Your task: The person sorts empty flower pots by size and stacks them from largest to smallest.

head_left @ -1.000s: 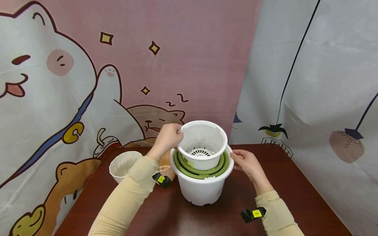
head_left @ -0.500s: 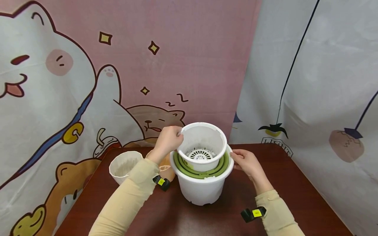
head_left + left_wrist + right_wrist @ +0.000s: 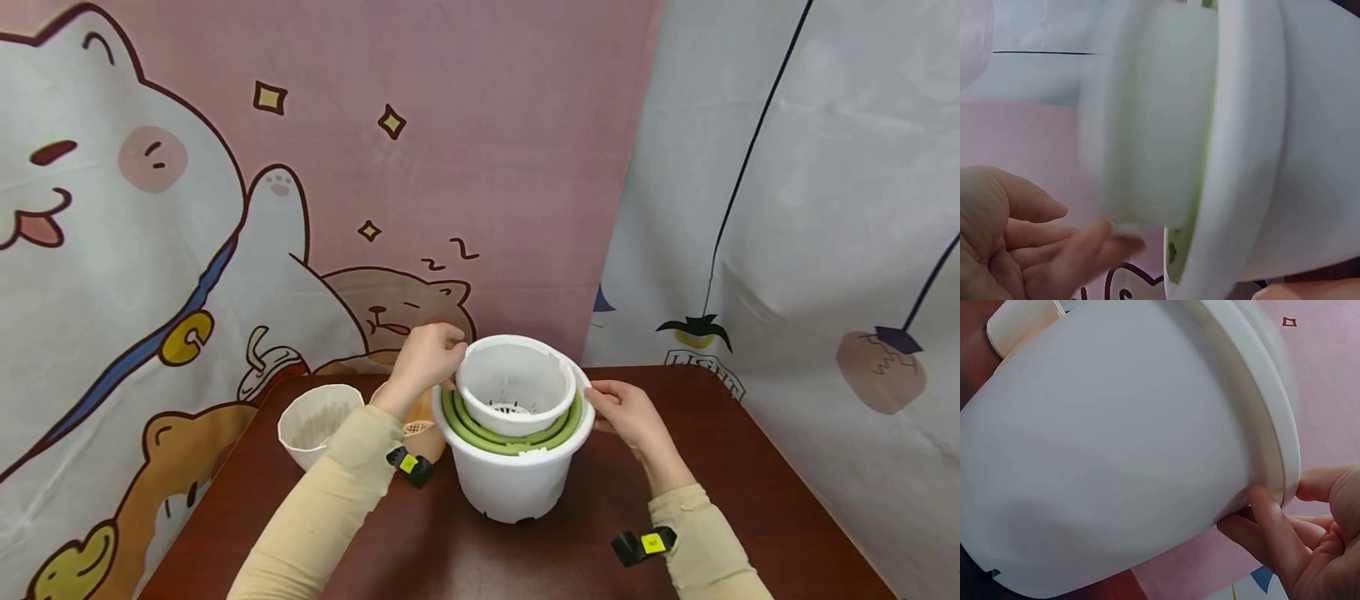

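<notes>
A small white plastic flowerpot (image 3: pixel 517 379) with a slotted base sits inside green pot rims (image 3: pixel 480 437), all nested in a large white flowerpot (image 3: pixel 513 487) standing on the table. My left hand (image 3: pixel 429 360) is at the small pot's left rim. In the left wrist view the thumb and fingers (image 3: pixel 1041 256) stand apart, with no rim pinched between them; the small pot is blurred by motion, and fingertips are close to its lower edge. My right hand (image 3: pixel 628 417) pinches the large pot's right rim between thumb and fingers, plainly so in the right wrist view.
A white faceted pot (image 3: pixel 311 425) stands on the dark red table (image 3: pixel 600 558) to the left. Terracotta-coloured pots (image 3: pixel 427 437), one with a mesh base, lie partly behind my left forearm. A printed cloth (image 3: pixel 525 167) hangs behind the table.
The small white pot has dropped lower into the green pots. My left hand has come down slightly and let go of its rim. The right hand and the large pot have stayed still.
</notes>
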Demonstrator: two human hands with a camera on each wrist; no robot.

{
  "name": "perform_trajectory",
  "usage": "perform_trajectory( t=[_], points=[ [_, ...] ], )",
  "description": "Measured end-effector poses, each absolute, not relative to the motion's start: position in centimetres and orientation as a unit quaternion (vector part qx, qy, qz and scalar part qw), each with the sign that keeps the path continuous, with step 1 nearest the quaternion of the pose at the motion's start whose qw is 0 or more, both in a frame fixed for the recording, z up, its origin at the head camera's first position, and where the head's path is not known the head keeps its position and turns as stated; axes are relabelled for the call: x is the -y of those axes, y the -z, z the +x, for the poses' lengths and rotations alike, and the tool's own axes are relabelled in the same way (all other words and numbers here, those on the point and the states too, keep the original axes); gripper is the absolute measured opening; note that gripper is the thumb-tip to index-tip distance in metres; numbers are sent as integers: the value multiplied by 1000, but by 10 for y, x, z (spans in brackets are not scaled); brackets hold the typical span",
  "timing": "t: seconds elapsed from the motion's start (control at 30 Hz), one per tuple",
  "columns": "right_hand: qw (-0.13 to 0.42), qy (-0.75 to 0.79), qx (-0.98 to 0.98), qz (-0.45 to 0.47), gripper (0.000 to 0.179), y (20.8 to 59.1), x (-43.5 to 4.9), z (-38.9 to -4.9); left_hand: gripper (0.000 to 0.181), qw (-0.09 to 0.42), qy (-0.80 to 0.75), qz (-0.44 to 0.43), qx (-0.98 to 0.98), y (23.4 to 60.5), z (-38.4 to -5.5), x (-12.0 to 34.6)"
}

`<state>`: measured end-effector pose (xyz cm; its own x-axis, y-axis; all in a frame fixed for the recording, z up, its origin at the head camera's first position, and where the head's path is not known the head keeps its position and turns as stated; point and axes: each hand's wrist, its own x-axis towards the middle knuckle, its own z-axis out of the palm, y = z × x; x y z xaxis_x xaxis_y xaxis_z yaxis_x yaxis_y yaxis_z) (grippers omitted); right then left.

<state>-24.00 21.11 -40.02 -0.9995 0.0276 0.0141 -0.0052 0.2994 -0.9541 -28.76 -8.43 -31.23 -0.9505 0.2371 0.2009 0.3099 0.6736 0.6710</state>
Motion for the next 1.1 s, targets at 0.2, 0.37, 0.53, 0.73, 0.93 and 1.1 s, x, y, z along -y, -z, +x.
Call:
perform_trajectory(
  t=[0.2, 0.37, 0.53, 0.73, 0.93, 1.1],
  points=[
    [14, -591, 806, -9, 48, 400, -211, -240, 34, 42, 366, -137, 919, 316, -287, 91],
    [14, -590, 807, -11, 48, 400, -211, -241, 34, 42, 382, -140, 913, 320, -285, 94],
    [14, -590, 807, -11, 48, 402, -211, -241, 33, 56, 366, -148, 917, 324, -282, 98],
    [16, -588, 808, -11, 47, 403, -212, -242, 31, 85, 333, -161, 925, 331, -280, 107],
    [16, -585, 810, -15, 47, 403, -212, -241, 31, 78, 342, -179, 919, 340, -279, 116],
    [15, -587, 810, -13, 47, 403, -212, -241, 32, 82, 348, -187, 915, 347, -279, 123]
  ],
)
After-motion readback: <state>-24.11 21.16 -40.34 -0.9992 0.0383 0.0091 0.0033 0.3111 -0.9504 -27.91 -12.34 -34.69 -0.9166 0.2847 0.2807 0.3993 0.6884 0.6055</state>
